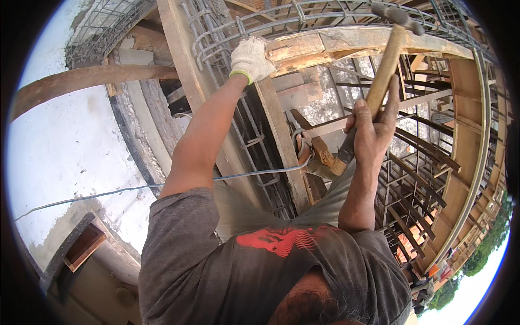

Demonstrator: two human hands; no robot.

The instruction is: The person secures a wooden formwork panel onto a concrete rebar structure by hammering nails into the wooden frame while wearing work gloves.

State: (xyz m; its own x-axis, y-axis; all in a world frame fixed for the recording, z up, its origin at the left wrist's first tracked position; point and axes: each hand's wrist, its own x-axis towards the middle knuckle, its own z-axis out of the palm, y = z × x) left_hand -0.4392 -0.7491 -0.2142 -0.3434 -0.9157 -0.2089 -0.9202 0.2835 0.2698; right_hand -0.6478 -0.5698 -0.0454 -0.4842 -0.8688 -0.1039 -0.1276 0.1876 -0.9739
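My left hand (252, 59), in a pale knitted glove with a yellow-green cuff, is closed over the left end of a wooden beam (346, 40). The far side of its fingers is hidden. Bare, my right hand (372, 127) grips a hammer (385, 67) by its wooden handle. The dark metal hammer head is raised at the upper right, above the beam in the picture. Dark wrapping covers the lower handle near my palm. A steel rebar cage (254, 130) runs between upright planks just below my gloved hand.
More rebar (303, 16) curves along the top. A thin blue-grey cable (119, 190) crosses in front of me. My sandalled foot (302, 145) is near a wooden post (281, 130). Timber props and battens (420, 141) fill the right, beside plywood formwork (467, 124). At left is a whitish wall (65, 141).
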